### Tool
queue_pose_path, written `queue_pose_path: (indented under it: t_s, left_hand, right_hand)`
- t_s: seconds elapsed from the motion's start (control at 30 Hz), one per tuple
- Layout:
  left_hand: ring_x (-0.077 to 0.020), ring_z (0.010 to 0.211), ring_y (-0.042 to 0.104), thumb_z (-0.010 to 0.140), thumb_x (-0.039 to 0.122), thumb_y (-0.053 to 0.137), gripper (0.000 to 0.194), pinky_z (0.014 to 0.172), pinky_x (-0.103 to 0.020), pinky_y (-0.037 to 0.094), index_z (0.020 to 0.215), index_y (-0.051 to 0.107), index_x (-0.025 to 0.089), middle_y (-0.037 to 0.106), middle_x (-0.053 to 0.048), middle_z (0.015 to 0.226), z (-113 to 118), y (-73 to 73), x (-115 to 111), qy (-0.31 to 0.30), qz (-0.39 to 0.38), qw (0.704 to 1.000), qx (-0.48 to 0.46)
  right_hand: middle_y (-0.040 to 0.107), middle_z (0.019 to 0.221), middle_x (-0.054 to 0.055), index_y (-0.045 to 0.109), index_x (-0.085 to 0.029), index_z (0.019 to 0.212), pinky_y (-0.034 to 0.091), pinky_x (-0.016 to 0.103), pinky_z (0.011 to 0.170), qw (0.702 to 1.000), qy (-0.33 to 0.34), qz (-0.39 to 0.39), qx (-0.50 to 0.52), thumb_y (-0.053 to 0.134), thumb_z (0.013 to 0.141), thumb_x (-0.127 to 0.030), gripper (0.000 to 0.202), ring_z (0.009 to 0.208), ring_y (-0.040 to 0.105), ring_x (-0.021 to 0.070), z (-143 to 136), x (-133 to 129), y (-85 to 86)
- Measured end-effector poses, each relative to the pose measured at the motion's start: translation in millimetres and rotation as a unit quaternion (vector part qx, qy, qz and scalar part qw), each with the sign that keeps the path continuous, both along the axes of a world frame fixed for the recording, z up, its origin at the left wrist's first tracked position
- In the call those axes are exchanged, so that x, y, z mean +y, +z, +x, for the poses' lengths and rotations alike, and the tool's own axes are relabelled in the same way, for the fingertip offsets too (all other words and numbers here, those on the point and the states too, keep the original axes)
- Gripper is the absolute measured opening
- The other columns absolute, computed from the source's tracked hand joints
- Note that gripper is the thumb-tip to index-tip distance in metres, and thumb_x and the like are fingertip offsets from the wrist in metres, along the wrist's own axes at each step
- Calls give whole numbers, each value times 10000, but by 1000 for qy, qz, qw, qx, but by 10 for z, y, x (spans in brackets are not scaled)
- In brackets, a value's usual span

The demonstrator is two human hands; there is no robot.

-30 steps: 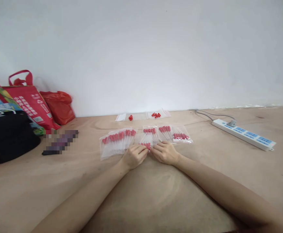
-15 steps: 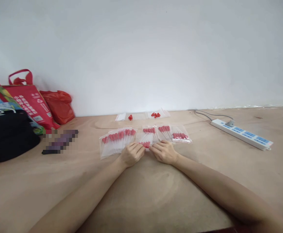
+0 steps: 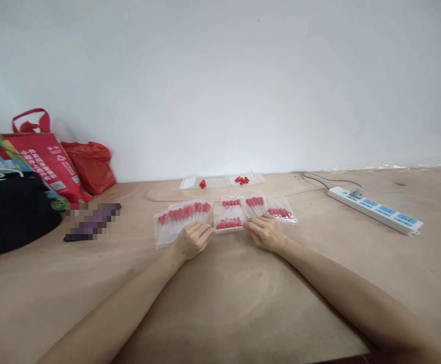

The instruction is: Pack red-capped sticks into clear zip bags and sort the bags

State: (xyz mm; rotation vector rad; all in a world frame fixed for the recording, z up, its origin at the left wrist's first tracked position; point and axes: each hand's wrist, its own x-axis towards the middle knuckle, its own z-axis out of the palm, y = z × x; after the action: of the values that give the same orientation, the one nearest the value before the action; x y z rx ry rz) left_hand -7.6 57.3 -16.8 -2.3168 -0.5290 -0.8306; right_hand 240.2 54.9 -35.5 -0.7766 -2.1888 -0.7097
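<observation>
A small clear plastic bag [image 3: 222,212] with a row of red-tipped pieces [image 3: 229,222] lies between my two hands. My left hand [image 3: 194,240] is closed at the bag's near left corner, fingers curled and pressed together. At the near right corner my right hand [image 3: 265,233] pinches the bag's edge. To the left, fanned clear bags [image 3: 167,233] hold white sticks with red heads [image 3: 184,211], partly behind my left hand. More bags of red-headed sticks [image 3: 255,202] lie beyond my right hand, one glossy bag [image 3: 280,213] at the far right.
Two flat clear bags with small red pieces [image 3: 242,180] lie near the wall. A white power strip [image 3: 374,210] with a plugged-in cable stands right. On the left are a blurred dark flat object [image 3: 93,222], a black cloth item [image 3: 13,212], a red carrier bag [image 3: 55,164] and a red plastic bag [image 3: 91,167].
My hands have moved apart sideways along the near edge of the middle bag. More of its red-tipped pieces now show between them.
</observation>
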Motion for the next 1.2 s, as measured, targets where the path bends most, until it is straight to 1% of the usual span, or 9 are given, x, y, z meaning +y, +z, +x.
queue_pose_path:
  t_s: [0.17, 0.33, 0.5, 0.63, 0.73, 0.83, 1.03, 1.13, 1.2]
  left_hand:
    - [-123, 615, 578, 829, 133, 424, 169, 575, -240, 478, 741, 568, 142, 607, -30, 656, 1, 10, -36, 7, -19, 1000, -5]
    - [-122, 615, 576, 811, 126, 444, 146, 565, -235, 476, 737, 568, 146, 604, -28, 653, 61, -2, -88, -12, -34, 999, -13]
    - [-130, 704, 591, 790, 180, 475, 103, 644, -250, 495, 830, 570, 172, 618, -38, 755, 121, -47, -123, -45, -105, 992, -45]
    - [-186, 900, 560, 776, 249, 502, 275, 787, -321, 487, 1034, 513, 152, 577, -93, 965, 112, -59, -105, 9, -192, 974, -122]
    - [-201, 930, 540, 783, 237, 486, 244, 813, -353, 475, 1006, 530, 148, 559, -98, 990, 143, -76, -42, 44, -230, 965, -117]
    - [-217, 956, 532, 788, 241, 479, 238, 831, -379, 461, 990, 549, 138, 551, -112, 1037, 265, -104, 74, 73, -250, 962, -87]
    - [-269, 1143, 423, 811, 340, 464, 397, 924, -464, 370, 1161, 479, 155, 473, -139, 1224, 608, -160, 378, 102, -300, 948, -28]
    - [-254, 1177, 393, 835, 368, 419, 407, 942, -442, 362, 1179, 470, 157, 444, -135, 1259, 642, -167, 427, 96, -351, 931, 4]
    - [-239, 1181, 392, 850, 349, 395, 384, 955, -422, 357, 1170, 479, 156, 433, -126, 1272, 599, -154, 379, 95, -376, 922, 7]
  right_hand:
    - [614, 775, 18, 580, -182, 834, 278, 235, 564, 1000, -3, -20, 4, 406, 819, -176, 175, 648, 514, 89, 39, -7, 27]
    - [590, 967, 51, 530, -207, 1054, 306, 246, 582, 999, -44, -24, -19, 488, 790, -265, 274, 749, 522, 128, -84, -54, 41]
    - [610, 830, 32, 581, -220, 972, 293, 247, 543, 996, -70, -12, -57, 473, 799, -198, 205, 622, 495, 109, -155, -17, -25]
    - [619, 880, 35, 590, -222, 992, 358, 229, 576, 997, -66, 12, 36, 423, 818, -154, 251, 668, 538, 108, 134, 100, -7]
    - [607, 915, 44, 588, -227, 1012, 432, 242, 628, 987, -88, -18, 130, 395, 754, -93, 349, 769, 566, 142, 503, 214, 3]
    - [590, 931, 47, 598, -222, 997, 461, 277, 682, 975, -121, -77, 170, 388, 695, -73, 397, 802, 568, 161, 825, 305, -49]
    - [588, 947, 73, 637, -170, 918, 426, 291, 719, 957, -185, -190, 120, 437, 672, -148, 318, 800, 552, 168, 1035, 317, -94]
    - [597, 969, 60, 645, -219, 910, 373, 341, 730, 951, -217, -213, 60, 498, 681, -244, 273, 860, 526, 207, 1030, 255, -7]
    - [599, 991, 54, 642, -245, 922, 342, 367, 747, 953, -214, -211, 47, 523, 689, -296, 267, 895, 508, 227, 996, 210, 55]
